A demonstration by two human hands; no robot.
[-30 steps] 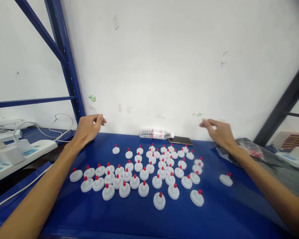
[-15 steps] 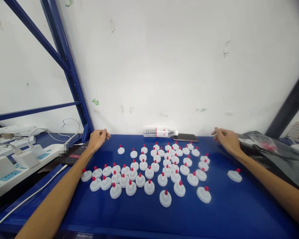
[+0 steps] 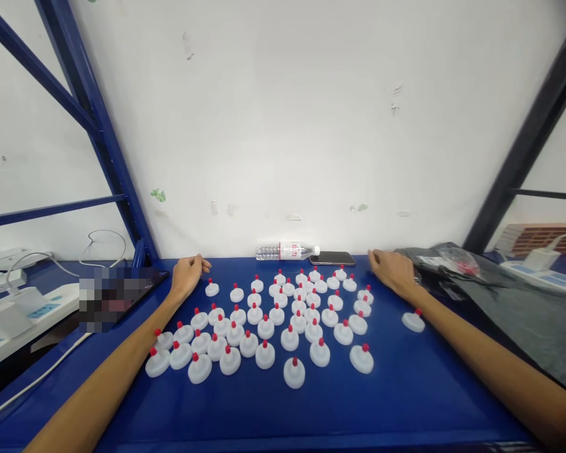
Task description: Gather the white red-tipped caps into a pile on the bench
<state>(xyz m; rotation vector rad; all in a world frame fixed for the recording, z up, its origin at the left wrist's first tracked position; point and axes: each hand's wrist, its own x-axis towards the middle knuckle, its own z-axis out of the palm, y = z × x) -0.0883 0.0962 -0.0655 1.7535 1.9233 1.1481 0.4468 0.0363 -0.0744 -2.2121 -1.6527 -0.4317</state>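
Nearer white caps (image 3: 200,371) partly hide those behind. Blocky blurring covers much of the dark screen (image 3: 144,288). Print on the bottle (image 3: 291,251) is too small to read. The left edge cuts off the power strip (image 3: 66,297), the bottom edge the left arm (image 3: 113,377).

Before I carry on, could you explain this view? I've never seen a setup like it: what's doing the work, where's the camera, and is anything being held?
There is no machine here, just a person's bare left hand and right hand. The camera is worn on that person's head, looking forward and down, so both forearms reach away from you. Many white, round, red-tipped pieces are spread across the blue table. Behind them, near the wall, a clear bottle lies on its side next to a dark phone. The hands are at the far side of the table, one on each side of the pieces. I see nothing held in either.
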